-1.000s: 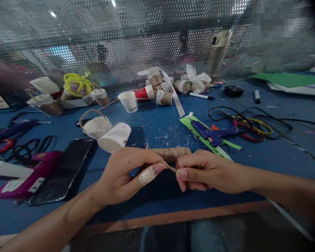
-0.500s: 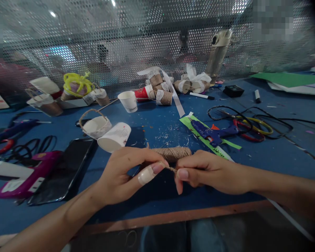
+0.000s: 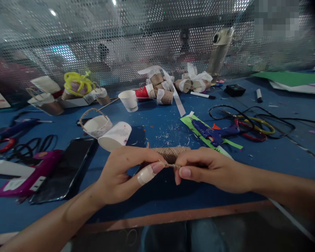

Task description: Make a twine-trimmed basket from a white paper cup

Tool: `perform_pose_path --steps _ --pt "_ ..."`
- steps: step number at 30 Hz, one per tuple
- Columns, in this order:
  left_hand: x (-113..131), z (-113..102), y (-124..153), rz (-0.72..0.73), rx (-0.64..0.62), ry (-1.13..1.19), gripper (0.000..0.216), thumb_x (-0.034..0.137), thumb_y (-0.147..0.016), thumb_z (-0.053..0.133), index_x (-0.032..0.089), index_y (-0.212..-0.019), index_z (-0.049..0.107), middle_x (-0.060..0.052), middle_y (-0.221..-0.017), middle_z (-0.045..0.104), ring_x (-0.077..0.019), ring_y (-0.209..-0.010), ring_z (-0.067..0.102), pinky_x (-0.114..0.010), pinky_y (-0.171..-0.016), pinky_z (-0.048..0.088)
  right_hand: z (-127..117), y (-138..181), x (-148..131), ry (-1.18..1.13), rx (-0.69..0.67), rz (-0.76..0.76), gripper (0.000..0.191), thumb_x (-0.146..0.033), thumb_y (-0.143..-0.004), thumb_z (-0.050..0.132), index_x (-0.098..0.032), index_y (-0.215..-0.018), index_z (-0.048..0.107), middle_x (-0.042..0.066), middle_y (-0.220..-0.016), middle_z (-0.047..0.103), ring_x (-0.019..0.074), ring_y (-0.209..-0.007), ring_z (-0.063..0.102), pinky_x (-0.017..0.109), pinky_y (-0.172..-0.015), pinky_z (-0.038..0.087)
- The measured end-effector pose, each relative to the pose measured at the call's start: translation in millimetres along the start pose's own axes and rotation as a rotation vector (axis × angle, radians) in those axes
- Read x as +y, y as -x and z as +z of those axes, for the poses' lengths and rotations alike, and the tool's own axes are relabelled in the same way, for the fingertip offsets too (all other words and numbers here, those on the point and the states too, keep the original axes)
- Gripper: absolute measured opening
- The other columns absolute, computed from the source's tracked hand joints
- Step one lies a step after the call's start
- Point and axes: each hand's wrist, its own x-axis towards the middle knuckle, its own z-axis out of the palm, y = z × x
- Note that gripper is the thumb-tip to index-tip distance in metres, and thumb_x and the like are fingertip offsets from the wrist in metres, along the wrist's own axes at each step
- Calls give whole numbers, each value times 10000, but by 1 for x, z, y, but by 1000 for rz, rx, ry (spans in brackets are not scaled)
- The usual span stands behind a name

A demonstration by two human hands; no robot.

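Note:
A short stretch of brown twine (image 3: 170, 165) runs between my two hands above the table's near part. My left hand (image 3: 130, 171), with a bandage round its thumb, pinches one end between thumb and forefinger. The other end is pinched by my right hand (image 3: 206, 169), only a small gap away. Just behind my fingers lies a roll of twine (image 3: 170, 153) on its side, partly hidden by both hands. Beyond my left hand, a white paper cup (image 3: 116, 135) lies tipped over, touching a small cup basket (image 3: 96, 126) with a twine handle.
A blue glue gun (image 3: 214, 133) rests on green paper at right, near scissors (image 3: 257, 130) and a black cable. Left are a phone (image 3: 64, 171) and a purple packet (image 3: 39, 171). Twine-wrapped cups (image 3: 165, 97) and a bottle (image 3: 220, 52) stand by the perforated metal screen (image 3: 136, 45).
My right hand has tilted slightly, its fingertips coming up and nearer the left, so the twine between them lies more level. The left hand keeps its pinch almost unmoved.

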Motion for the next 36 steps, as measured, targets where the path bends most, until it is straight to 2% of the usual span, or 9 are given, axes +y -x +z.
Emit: perform_pose_path --steps 7,11,17,24,30,36 --pt "2 -1 1 -12 7 0 100 140 -943 627 179 -931 718 14 -754 761 -88 -579 664 -175 -563 503 -2 1 2 15 -28 5 333 -394 -1053 504 -155 -961 717 -60 -703 443 56 -589 380 213 -566 315" --pt "2 -1 1 -25 4 18 114 144 -953 623 182 -965 731 7 -820 794 -70 -541 642 -164 -511 475 -2 2 4 -14 -47 16 343 -393 -1058 493 -147 -970 715 -70 -666 396 58 -572 367 211 -550 313" --pt "-1 1 -1 -35 4 57 119 192 -977 614 179 -993 732 -20 -872 818 -105 -713 739 -143 -509 483 -1 3 5 -31 -40 15 325 -374 -1055 508 -145 -985 728 -69 -662 397 54 -580 384 205 -544 308" --pt "0 0 2 -63 3 54 149 147 -954 624 204 -1030 739 -24 -938 829 -123 -743 757 -150 -445 455 -1 4 6 -79 -44 35 342 -387 -1055 503 -139 -995 730 -68 -664 393 54 -568 367 203 -529 305" --pt "0 1 1 -50 3 55 140 177 -968 616 197 -1033 739 -31 -898 827 -111 -663 733 -153 -428 448 -1 4 6 -76 -56 34 339 -381 -1061 496 -139 -1002 726 -70 -663 386 49 -584 382 190 -533 306" --pt "3 1 1 -48 4 72 163 135 -958 609 201 -1033 737 -35 -918 827 -126 -746 759 -144 -429 452 -1 4 6 -68 -57 42 347 -390 -1058 496 -139 -1008 729 -67 -654 381 61 -578 384 203 -540 312"
